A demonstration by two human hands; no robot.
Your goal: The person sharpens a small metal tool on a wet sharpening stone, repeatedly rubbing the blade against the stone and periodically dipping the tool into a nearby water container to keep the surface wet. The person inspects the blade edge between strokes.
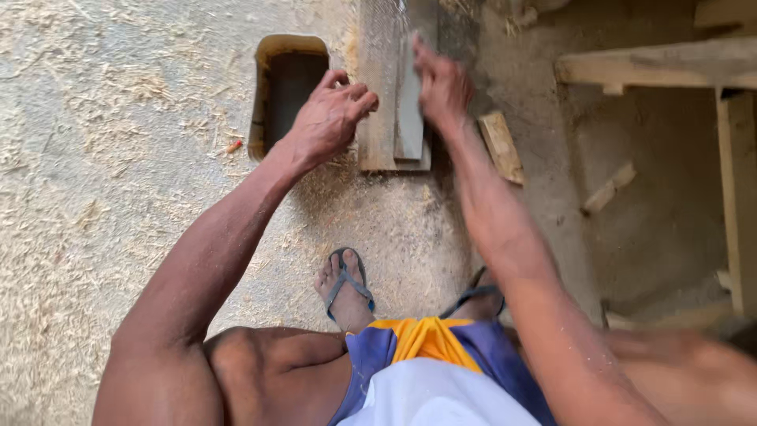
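Squatting low at the bottom of the frame, the person is planting a bare foot in a grey-strapped rubber sandal [345, 285] on the sawdust-strewn concrete floor [102, 181], likely to steady the body while both arms are reaching forward. Farther up, the left hand [330, 118] is hovering with fingers loosely curled and holding nothing, just beside a flat weathered wooden board [377, 102] at the upper centre. The right hand [441, 83] is gripping the top of a narrow grey rectangular bar [408, 110], pressing it lengthwise along the board; it looks dull, smooth and worn. An open yellowish plastic container [288, 83] is sitting left of the board.
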